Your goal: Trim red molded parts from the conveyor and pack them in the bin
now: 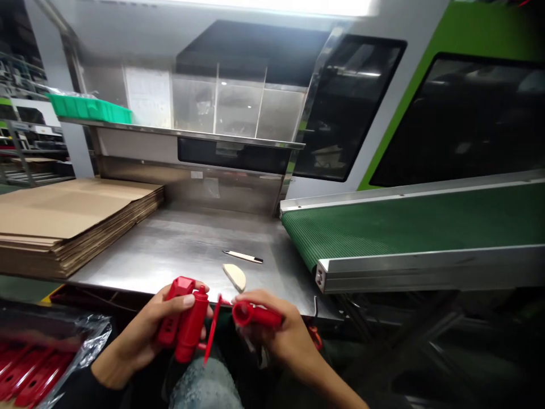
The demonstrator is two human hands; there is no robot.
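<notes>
My left hand (pixel 147 326) is closed around a red plastic moulding (pixel 191 326) made of a blocky part and a cylinder with a small nub on top. A thin red strip (pixel 213 329) stands out from its right side, seemingly joined to it near the bottom. In my right hand (pixel 283 329), the fingers wrap round another red plastic piece (pixel 255 315), whose round hollow end faces left. The two red pieces are held close together above my lap, in front of the table edge; whether they touch is unclear. My right palm hides part of its piece.
On the steel table (pixel 191 233) lie a slim light-handled tool (pixel 242 256) and a cream half-round pad (pixel 235 276). Flat cardboard (pixel 72 207) is stacked left. A green conveyor (pixel 409 221) rises right. A plastic-lined container of red parts (pixel 34 363) sits lower left; a green tray (pixel 91 108) is on the shelf.
</notes>
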